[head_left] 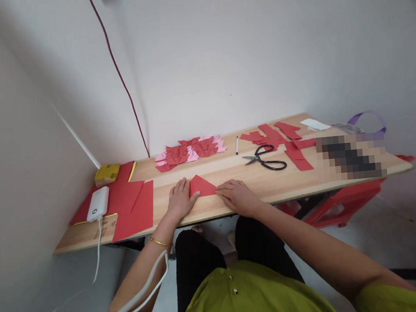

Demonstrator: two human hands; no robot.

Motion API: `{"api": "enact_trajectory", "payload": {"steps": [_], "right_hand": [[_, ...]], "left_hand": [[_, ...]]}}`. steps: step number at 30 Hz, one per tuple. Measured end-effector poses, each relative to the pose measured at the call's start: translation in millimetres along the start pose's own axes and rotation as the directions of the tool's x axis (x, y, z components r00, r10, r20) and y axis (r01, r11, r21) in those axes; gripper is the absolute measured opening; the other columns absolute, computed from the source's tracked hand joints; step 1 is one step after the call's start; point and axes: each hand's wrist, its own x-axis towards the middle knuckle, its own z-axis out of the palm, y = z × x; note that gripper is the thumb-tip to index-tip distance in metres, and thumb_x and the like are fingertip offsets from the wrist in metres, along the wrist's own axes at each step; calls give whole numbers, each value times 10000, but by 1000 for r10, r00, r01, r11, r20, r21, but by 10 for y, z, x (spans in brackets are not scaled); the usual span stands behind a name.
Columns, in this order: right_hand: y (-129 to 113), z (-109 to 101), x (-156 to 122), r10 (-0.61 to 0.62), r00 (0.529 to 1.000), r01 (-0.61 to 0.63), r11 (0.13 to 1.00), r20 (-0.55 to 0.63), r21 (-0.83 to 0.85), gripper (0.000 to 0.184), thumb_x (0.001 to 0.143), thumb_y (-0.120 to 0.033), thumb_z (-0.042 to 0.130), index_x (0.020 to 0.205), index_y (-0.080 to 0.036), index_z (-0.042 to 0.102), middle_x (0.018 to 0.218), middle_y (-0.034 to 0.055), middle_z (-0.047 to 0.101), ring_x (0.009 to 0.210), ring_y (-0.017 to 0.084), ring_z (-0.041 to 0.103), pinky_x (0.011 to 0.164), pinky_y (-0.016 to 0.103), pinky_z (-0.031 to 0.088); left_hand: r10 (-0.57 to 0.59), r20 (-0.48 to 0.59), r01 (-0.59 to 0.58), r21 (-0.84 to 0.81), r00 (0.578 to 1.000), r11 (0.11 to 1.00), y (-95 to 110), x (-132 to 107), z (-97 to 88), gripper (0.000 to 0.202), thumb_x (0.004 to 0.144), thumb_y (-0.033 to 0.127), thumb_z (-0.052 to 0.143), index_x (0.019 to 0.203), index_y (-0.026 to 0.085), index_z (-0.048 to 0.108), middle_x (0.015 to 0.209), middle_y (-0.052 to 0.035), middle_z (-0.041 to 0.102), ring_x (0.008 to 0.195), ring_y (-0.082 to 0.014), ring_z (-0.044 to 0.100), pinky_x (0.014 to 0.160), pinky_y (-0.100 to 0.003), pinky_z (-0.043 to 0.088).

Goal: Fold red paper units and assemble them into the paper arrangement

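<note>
A red sheet of paper (201, 186), folded into a triangle, lies on the wooden table near its front edge. My left hand (180, 200) rests flat at the paper's left side, fingers stretched out and thumb on its lower left. At the right corner of the paper, my right hand (236, 197) has its fingertips closed on the tip. Folded red and pink paper pieces (189, 153) stand in a cluster behind it. To the right lie black-handled scissors (264, 159) with their blades apart, and a white pen (236, 145).
Larger red sheets (136, 211) lie at the left under a white power bank (98, 203) with a cable and a yellow packet (106, 174). Red paper scraps (270, 136) and a white sheet (315, 125) are at the right. A red stool (343, 205) stands below.
</note>
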Motion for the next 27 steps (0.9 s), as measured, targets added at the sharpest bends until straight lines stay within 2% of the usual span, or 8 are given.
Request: {"api": "enact_trajectory", "payload": {"steps": [5, 8, 14, 16, 19, 22, 25, 27], "right_hand": [[24, 24, -2, 0, 1000, 1, 1000, -23, 14, 289, 899, -220, 457, 1121, -213, 643, 1177, 78, 640, 1089, 222, 518, 939, 400, 349], [29, 33, 0, -3, 1000, 3, 1000, -23, 19, 286, 892, -216, 468, 1117, -216, 645, 1171, 77, 642, 1088, 221, 519, 943, 400, 347], [22, 34, -4, -8, 1000, 8, 1000, -20, 6, 292, 898, -217, 454, 1121, -209, 643, 1174, 87, 638, 1095, 219, 514, 942, 399, 347], [20, 36, -5, -8, 1000, 8, 1000, -24, 6, 289, 900, -219, 453, 1119, -214, 641, 1173, 79, 640, 1097, 217, 515, 940, 396, 348], [22, 44, -4, -9, 999, 10, 1000, -35, 9, 281, 894, -217, 461, 1110, -216, 641, 1165, 74, 644, 1090, 219, 521, 930, 395, 356], [30, 52, -1, -12, 999, 13, 1000, -52, 21, 264, 882, -213, 477, 1084, -207, 648, 1147, 81, 650, 1083, 226, 531, 927, 404, 366], [50, 48, 10, -15, 997, 22, 997, -82, 76, 224, 871, -220, 495, 1023, -204, 660, 1118, 79, 656, 1066, 225, 548, 928, 409, 387], [72, 40, 27, -3, 993, 23, 987, -121, 162, 205, 858, -219, 511, 1005, -200, 653, 1099, 83, 653, 1052, 214, 563, 924, 395, 413]], "left_hand": [[-85, -152, 70, -101, 985, 992, -96, 11, -40, 478, 825, 425, 499, 1174, 108, 579, 1288, -172, 528, 1211, -275, 460, 1012, -387, 355], [-148, -114, 143, -56, 982, 988, -74, 25, -159, 350, 780, 378, 546, 1002, 126, 644, 1057, -156, 616, 1021, -265, 554, 897, -364, 409], [-232, 93, 244, -148, 968, 958, -55, 129, -286, 161, 714, 332, 590, 708, 175, 624, 736, -83, 642, 696, -209, 573, 620, -290, 365], [-228, 91, 243, -212, 969, 947, -81, 135, -256, 155, 700, 318, 600, 627, 181, 586, 642, -49, 607, 622, -183, 538, 586, -281, 334], [-246, -3, 229, -354, 969, 907, -122, 92, -178, 173, 694, 315, 609, 607, 184, 539, 589, -7, 561, 575, -149, 494, 564, -262, 316], [-256, -50, 171, -621, 965, 765, -130, 20, -116, 155, 690, 289, 605, 645, 179, 506, 604, 18, 549, 581, -123, 497, 565, -234, 342], [-240, -17, 105, -868, 971, 485, -81, -38, -109, 208, 656, 294, 647, 759, 176, 510, 661, 27, 582, 605, -108, 540, 607, -224, 398], [-229, 8, 86, -939, 973, 334, -25, -63, -131, 327, 617, 311, 691, 856, 181, 509, 681, 31, 598, 618, -111, 564, 637, -236, 427]]}}
